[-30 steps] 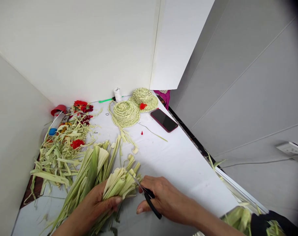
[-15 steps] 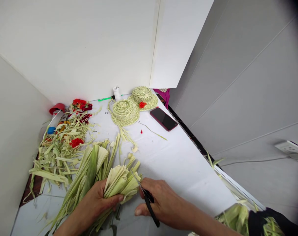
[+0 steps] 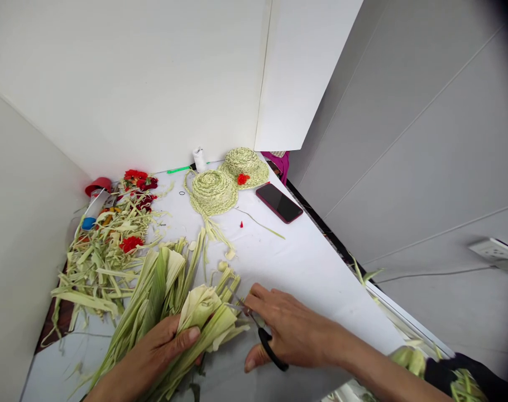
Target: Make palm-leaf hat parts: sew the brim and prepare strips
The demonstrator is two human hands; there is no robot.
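Note:
My left hand (image 3: 153,354) is shut around a thick bundle of pale green palm leaf strips (image 3: 166,296), low in the view. My right hand (image 3: 293,329) grips black-handled scissors (image 3: 268,349), and their metal blades (image 3: 245,306) point left, close to the bundle's frayed right end. Two woven leaf hats sit farther back on the table: a pale one (image 3: 214,192) with a trailing fringe and one (image 3: 244,168) bearing a red flower.
A heap of cut leaf scraps (image 3: 103,262) with red flowers (image 3: 131,243) lies left of the bundle on the white tabletop (image 3: 312,279). A dark phone (image 3: 279,203) lies by the table's right edge. A white spool (image 3: 199,159) stands at the back, against the white wall.
My right hand and the scissors have shifted right, slightly away from the bundle. My left hand has moved lower left, and the bundle's cut end has turned.

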